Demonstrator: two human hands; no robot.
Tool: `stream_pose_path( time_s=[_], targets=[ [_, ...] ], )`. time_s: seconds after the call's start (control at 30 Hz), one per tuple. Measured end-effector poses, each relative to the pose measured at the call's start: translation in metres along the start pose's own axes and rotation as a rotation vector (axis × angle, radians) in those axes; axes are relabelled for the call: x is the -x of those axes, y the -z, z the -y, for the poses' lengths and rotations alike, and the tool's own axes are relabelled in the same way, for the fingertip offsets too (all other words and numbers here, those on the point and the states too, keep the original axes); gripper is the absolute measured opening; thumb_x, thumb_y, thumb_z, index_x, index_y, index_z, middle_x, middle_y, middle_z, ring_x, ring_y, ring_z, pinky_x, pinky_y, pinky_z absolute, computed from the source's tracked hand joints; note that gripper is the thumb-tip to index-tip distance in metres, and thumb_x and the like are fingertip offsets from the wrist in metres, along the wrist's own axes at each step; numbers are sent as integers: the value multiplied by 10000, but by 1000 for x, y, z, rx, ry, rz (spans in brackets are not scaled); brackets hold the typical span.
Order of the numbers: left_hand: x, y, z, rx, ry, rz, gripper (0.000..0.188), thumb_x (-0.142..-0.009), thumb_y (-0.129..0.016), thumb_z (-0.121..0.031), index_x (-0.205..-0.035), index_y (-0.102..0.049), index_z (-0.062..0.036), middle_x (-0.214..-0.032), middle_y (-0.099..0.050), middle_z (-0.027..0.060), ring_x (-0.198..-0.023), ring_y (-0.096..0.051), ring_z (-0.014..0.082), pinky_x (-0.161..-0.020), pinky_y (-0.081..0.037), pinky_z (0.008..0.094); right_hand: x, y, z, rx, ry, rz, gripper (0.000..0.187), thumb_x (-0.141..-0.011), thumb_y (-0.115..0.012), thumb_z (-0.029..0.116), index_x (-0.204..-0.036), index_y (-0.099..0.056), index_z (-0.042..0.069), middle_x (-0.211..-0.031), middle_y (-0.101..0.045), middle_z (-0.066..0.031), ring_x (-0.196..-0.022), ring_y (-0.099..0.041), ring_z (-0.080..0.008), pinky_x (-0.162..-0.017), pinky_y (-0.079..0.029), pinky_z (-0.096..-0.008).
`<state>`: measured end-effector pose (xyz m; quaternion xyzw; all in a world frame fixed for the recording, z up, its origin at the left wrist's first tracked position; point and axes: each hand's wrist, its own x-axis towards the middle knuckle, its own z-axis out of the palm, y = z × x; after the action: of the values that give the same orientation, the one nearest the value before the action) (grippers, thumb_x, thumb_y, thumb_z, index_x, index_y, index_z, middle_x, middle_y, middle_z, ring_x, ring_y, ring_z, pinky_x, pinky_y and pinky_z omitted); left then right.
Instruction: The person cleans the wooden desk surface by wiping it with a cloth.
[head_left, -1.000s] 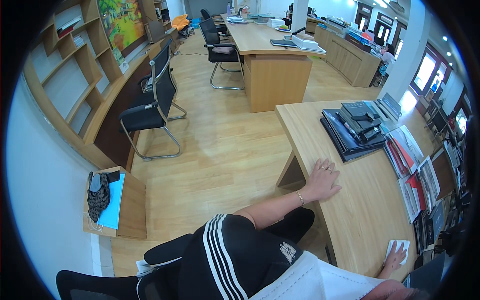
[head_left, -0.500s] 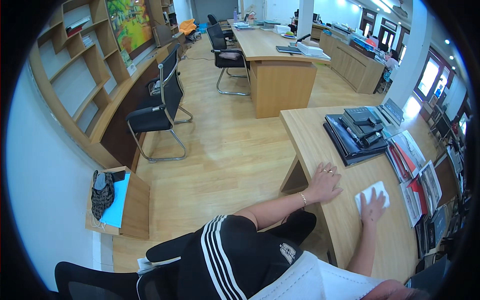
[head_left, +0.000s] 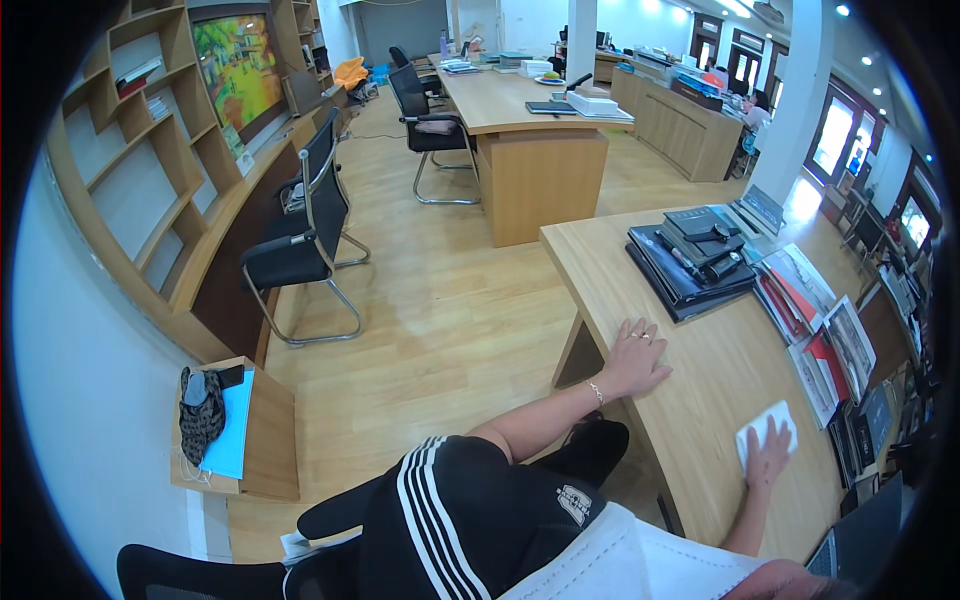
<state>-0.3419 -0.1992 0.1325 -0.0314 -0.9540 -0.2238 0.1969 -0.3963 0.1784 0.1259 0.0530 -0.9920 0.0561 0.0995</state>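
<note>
- The right hand (head_left: 768,455) lies over a white cloth (head_left: 748,438), fingers spread across it rather than curled around it; its grip is loose, with the cloth flat beneath.
- The white cloth rests on the pale wooden counter (head_left: 690,410), toward its right side and close to the standing papers.
- The left hand (head_left: 637,362) is palm down near the left edge of the same counter, its grip released and holding nothing; rings show on the fingers, and a bracelet (head_left: 596,393) circles the wrist.
- Beyond the left hand, a pile of dark folders (head_left: 655,268) lies near the far end of the counter, with a dark notebook (head_left: 690,226) and small black items on top.
- Papers and booklets (head_left: 815,375), some red, line the right side of the counter, and a laptop (head_left: 862,530) sits at the lower right, partly cut off by the rim.
- To the person's left, a small wooden cabinet (head_left: 272,435) carries a blue folder (head_left: 232,425) and a patterned cloth bundle (head_left: 203,425).
- A black chair (head_left: 318,215) stands farther off, by the shelves (head_left: 150,180).
</note>
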Motion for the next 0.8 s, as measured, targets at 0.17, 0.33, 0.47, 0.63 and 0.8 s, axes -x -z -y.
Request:
stream_pose_path(
  time_s=[0.17, 0.33, 0.47, 0.63, 0.8],
  targets=[
    [-6, 5, -2, -23, -22, 20, 546, -869, -613, -453, -1240, -618, -53, -1393, -498, 229, -1358, -386, 409, -1157, -207, 554, 44, 17, -96, 86, -302, -35, 658, -920, -563, 537, -1468, -469, 185, -1581, -315, -166, -1477, -242, -368, -1143, -240, -592],
    [-3, -2, 7, -69, -65, -105, 501, -851, -632, -435, -1160, -645, -41, -1274, -556, 213, -1269, -449, 383, -1112, -260, 533, 91, 29, -150, 100, -532, -67, 648, -918, -559, 543, -1457, -486, 191, -1587, -310, -147, -1481, -235, -358, -1143, -239, -600],
    [-11, -2, 0, -56, -93, -35, 510, -860, -633, -439, -1190, -645, -51, -1333, -548, 198, -1306, -426, 383, -1125, -241, 548, 101, 40, -147, 101, -648, -88, 669, -901, -567, 566, -1448, -495, 188, -1584, -313, -148, -1482, -233, -356, -1152, -221, -605],
    [-11, -15, -1, -66, -93, -66, 516, -879, -620, -444, -1227, -639, -64, -1341, -557, 188, -1316, -424, 388, -1123, -237, 571, 68, 34, -102, 129, -649, -80, 716, -886, -543, 617, -1446, -494, 175, -1559, -331, -189, -1455, -276, -360, -1157, -208, -593],
    [-11, -15, 5, -104, -97, -108, 461, -933, -565, -413, -1241, -641, -78, -1335, -574, 184, -1304, -449, 392, -1118, -243, 585, 28, 26, 25, -12, -248, -63, 706, -889, -542, 617, -1439, -502, 176, -1545, -339, -226, -1451, -271, -393, -1162, -202, -592]
  ],
)
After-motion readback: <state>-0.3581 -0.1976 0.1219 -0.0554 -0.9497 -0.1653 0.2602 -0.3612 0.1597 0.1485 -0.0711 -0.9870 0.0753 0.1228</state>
